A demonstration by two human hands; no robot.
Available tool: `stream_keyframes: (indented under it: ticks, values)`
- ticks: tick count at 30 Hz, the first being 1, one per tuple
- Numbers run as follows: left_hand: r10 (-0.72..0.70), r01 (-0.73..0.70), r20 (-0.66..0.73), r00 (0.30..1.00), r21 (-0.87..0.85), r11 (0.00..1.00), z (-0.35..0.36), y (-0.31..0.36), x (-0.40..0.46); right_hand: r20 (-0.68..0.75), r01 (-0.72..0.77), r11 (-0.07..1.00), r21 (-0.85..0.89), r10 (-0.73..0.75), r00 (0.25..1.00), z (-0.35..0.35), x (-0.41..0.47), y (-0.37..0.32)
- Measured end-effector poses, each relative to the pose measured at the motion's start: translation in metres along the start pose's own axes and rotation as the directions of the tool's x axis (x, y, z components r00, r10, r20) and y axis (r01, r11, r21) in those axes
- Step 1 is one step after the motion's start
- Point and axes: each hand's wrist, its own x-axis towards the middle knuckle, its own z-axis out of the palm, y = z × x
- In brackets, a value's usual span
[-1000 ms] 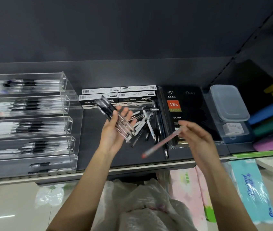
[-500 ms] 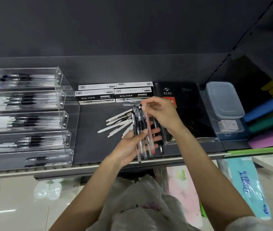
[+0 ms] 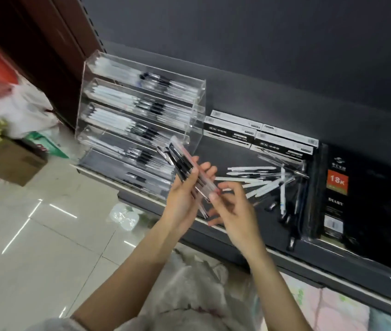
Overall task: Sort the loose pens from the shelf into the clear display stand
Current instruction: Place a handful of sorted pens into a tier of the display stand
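Note:
My left hand (image 3: pixel 184 194) grips a bundle of several pens (image 3: pixel 186 169), clear barrels with black grips, slanting up toward the clear display stand (image 3: pixel 199 101). The stand has stepped tiers, each holding pens laid lengthwise. My right hand (image 3: pixel 233 211) is just right of the bundle, thumb tip touching its lower end, fingers loosely curled and holding nothing. A pile of loose pens (image 3: pixel 268 182), white and clear, lies fanned on the dark shelf (image 3: pixel 225 151) to the right of both hands.
Black-and-white pen boxes (image 3: pixel 256 137) sit behind the loose pens. A black diary (image 3: pixel 357 206) lies at the right. A cardboard box (image 3: pixel 10 161) and plastic bags (image 3: pixel 15 103) stand on the tiled floor at left. A white bag (image 3: pixel 189 290) is below my arms.
The view has swung left and tilted. My left hand has turned the pen bundle to point up-left toward the stand. My right hand has dropped from the bundle's top to its lower end.

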Motion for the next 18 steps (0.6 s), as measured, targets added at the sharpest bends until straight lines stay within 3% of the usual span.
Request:
stream_keyframes:
  ticks: [3,6,12,18]
  values:
    - [0.039,-0.044,-0.054,0.998,-0.112,0.993,-0.024,0.023,-0.002,0.075,0.017,0.999,-0.035,-0.014,0.997,0.038,0.005,-0.003]
    - [0.084,-0.098,-0.096,0.992,-0.151,0.984,-0.048,0.055,-0.001,0.143,-0.041,0.998,0.042,0.034,0.989,0.076,0.012,-0.006]
    - [0.099,-0.106,-0.087,0.991,-0.081,0.991,-0.117,0.133,0.024,0.009,0.019,0.996,-0.087,-0.018,1.0,0.168,0.049,-0.007]
    - [-0.012,0.009,-0.06,0.998,-0.051,0.999,-0.193,0.216,0.06,-0.027,0.02,0.972,-0.233,-0.027,0.999,0.261,0.07,-0.009]
